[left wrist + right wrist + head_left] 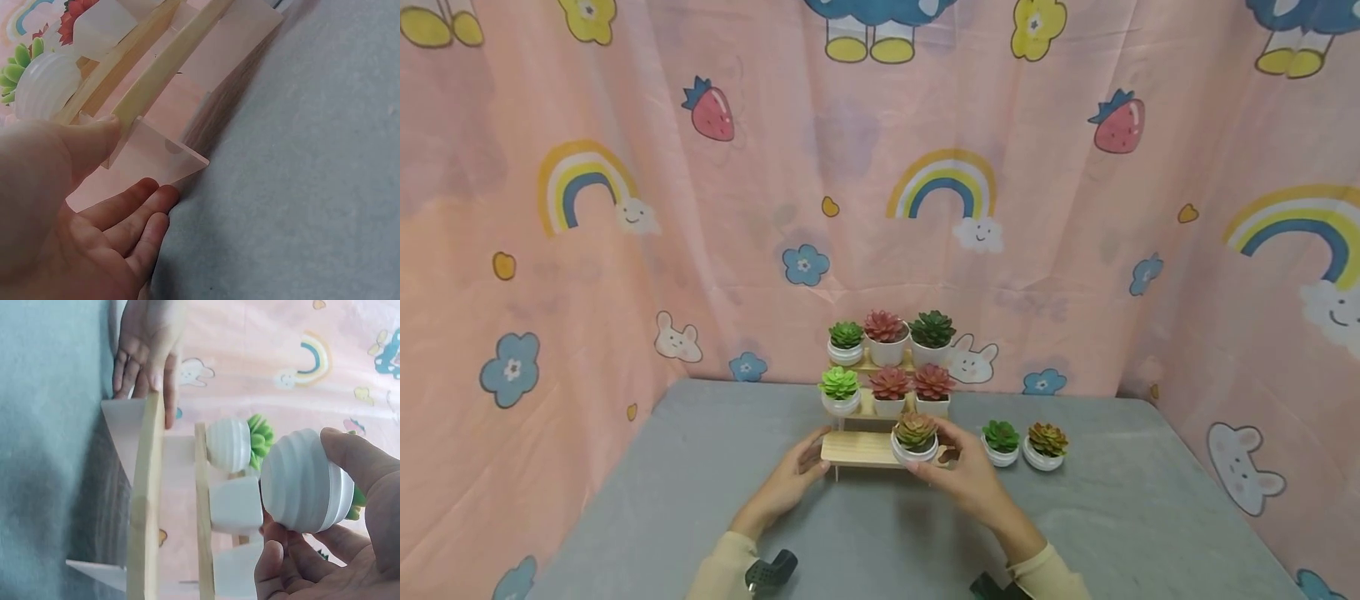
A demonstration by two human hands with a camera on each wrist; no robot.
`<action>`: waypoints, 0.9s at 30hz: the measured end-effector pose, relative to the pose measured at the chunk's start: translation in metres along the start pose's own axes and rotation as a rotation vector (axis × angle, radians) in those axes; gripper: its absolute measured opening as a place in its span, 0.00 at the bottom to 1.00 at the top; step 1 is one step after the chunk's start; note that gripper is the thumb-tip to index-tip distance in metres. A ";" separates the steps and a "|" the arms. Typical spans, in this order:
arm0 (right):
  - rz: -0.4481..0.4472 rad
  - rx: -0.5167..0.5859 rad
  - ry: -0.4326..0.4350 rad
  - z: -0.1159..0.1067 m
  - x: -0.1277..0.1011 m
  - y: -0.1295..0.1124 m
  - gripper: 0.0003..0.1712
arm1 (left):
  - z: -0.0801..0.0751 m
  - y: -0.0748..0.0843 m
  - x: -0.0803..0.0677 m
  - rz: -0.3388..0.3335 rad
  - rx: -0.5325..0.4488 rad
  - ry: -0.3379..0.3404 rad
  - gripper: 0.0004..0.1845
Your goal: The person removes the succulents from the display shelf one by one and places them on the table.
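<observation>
A three-tier wooden plant stand (857, 450) stands mid-table. Its top and middle shelves each carry three small succulents in white pots. My right hand (943, 458) grips a ribbed white pot with a reddish-green succulent (914, 437) at the right end of the bottom shelf; the right wrist view shows the pot (303, 481) held between thumb and fingers, clear of the planks. My left hand (808, 462) rests against the bottom shelf's left end. Its thumb (94, 140) touches the plank (169, 62), with straight fingers beside the clear side panel (156, 162).
Two more potted succulents, one green (1001, 442) and one orange-green (1047, 444), stand on the grey table (700, 500) right of the stand. A pink cartoon-print curtain (625, 292) closes in the back and both sides. Bare tabletop lies in front of the stand.
</observation>
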State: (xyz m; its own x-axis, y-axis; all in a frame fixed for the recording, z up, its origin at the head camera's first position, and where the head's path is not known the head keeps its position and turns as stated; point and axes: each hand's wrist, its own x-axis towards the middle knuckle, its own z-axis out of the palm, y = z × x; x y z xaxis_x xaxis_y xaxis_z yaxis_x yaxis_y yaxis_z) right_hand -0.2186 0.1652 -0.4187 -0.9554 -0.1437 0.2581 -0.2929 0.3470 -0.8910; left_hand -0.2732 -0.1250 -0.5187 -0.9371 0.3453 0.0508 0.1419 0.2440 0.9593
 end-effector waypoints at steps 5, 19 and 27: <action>0.007 -0.067 0.029 -0.009 0.002 0.000 0.37 | -0.003 0.003 -0.001 -0.005 0.005 0.008 0.33; 0.013 -0.171 0.125 -0.049 -0.009 0.013 0.36 | 0.000 0.001 0.003 -0.021 0.020 -0.005 0.34; -0.038 -0.183 0.209 -0.065 -0.008 0.022 0.34 | 0.000 0.003 0.003 -0.025 0.016 0.001 0.34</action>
State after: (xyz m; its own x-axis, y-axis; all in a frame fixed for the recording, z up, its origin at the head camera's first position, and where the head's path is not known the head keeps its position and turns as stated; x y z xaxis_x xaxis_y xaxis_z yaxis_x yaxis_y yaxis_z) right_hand -0.2197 0.2341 -0.4166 -0.9252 0.0283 0.3784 -0.3124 0.5093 -0.8019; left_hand -0.2754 -0.1233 -0.5160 -0.9407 0.3382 0.0269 0.1232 0.2667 0.9559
